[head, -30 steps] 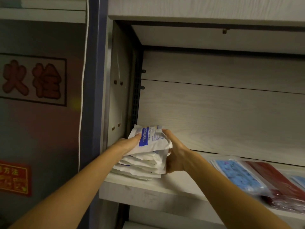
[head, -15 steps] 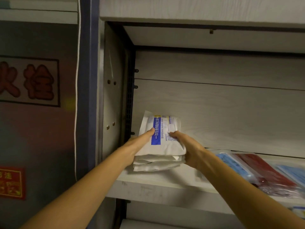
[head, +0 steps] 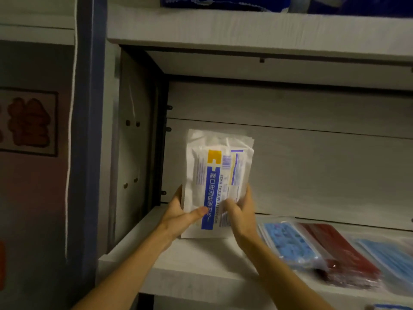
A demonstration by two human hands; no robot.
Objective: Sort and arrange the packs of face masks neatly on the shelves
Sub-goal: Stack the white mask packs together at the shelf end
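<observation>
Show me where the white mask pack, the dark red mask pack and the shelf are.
white mask pack point(head: 220, 175): head view, on its printed front label.
dark red mask pack point(head: 335, 249): head view, on its red middle.
shelf point(head: 201, 265): head view, on a bare part near its front edge.

A shop or stockroom, by the look of it: pale wood-grain shelves point(head: 201, 260) stocked with sealed packs of face masks point(head: 290, 245), beside a red-lettered wall sign point(head: 29, 121).

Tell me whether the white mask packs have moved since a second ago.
Yes. The white mask packs went from tilted at the shelf edge to upright, nearer the back panel.
</observation>
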